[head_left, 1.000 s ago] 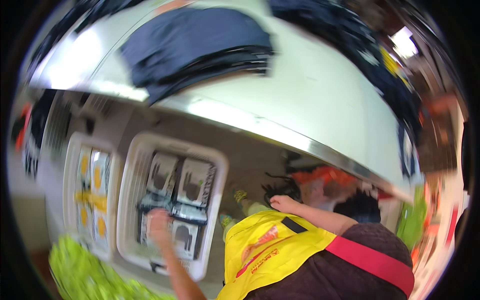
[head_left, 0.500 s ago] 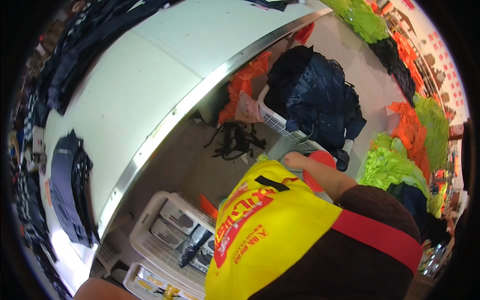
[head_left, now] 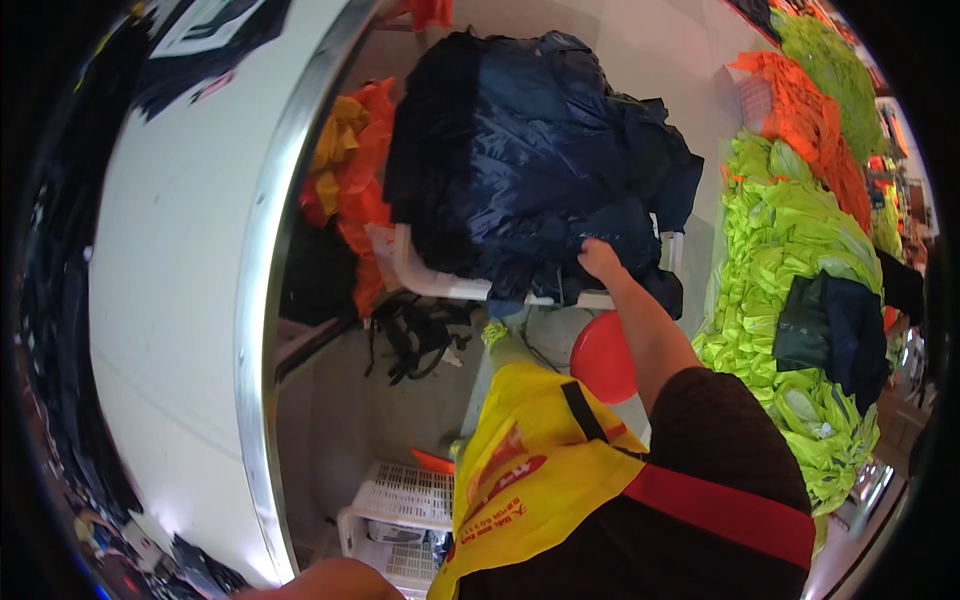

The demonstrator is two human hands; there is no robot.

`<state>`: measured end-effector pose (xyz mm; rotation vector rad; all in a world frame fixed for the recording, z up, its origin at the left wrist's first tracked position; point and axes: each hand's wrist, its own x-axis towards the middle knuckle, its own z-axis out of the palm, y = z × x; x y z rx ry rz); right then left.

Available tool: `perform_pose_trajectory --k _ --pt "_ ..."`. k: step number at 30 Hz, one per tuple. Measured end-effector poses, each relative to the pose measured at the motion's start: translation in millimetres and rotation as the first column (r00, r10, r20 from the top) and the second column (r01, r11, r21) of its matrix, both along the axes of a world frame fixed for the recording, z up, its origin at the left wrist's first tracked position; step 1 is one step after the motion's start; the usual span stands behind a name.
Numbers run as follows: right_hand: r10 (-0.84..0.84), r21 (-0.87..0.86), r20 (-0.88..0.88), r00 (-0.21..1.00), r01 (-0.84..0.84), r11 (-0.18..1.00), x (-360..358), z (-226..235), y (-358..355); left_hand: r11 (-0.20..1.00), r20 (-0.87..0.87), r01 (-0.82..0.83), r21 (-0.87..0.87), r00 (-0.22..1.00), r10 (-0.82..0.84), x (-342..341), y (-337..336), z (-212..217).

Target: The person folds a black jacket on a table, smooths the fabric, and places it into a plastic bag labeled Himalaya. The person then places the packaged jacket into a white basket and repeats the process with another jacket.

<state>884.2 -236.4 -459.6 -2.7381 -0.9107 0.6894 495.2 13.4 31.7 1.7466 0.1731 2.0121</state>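
One heap of dark navy garments [head_left: 530, 160] is piled in a white crate [head_left: 420, 275] on the floor. Its lower edge is touched by the right hand [head_left: 598, 260]; whether cloth is gripped cannot be told. Soft, slippery, bulky fabric is judged; a gathered fold is best grasped.

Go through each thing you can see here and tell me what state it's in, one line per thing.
Right hand: reaching out, fingers on the dark navy garments.
Left hand: only a forearm at the lower edge, hand out of view.
Heap of dark navy garments: piled high, spilling over its crate.
White plastic crate: overfilled, tilted.
Yellow apron: worn, hanging loose.
Neon green vests: heaped.
White slatted basket: on the floor, holding small items.
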Motion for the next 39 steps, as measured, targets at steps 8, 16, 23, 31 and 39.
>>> perform_pose_trajectory --k 8,16,23,31,39 --pt "-0.085 -0.050 0.451 0.889 0.120 0.991 64 -47 116 0.439 -0.547 -0.341 -0.831 0.360 -0.756 59 -18 -204" --pt "0.115 0.304 0.125 0.985 -0.149 0.941 62 76 38 0.559 -0.612 -0.351 -0.751 0.053 -0.789 54 -46 -210" --pt "-0.101 0.505 -0.855 0.508 0.861 0.058 103 380 91 0.647 -0.671 -0.257 -0.717 0.005 -0.742 32 -75 -197" --pt "0.745 0.366 -0.629 0.222 0.930 0.031 35 518 153 0.392 -0.356 -0.214 -0.895 -0.187 -0.916 33 -97 -194" --pt "0.713 -0.098 -0.658 0.243 0.911 -0.400 -111 596 252 0.745 -0.533 0.236 -0.624 0.569 -0.627 79 -96 -191"
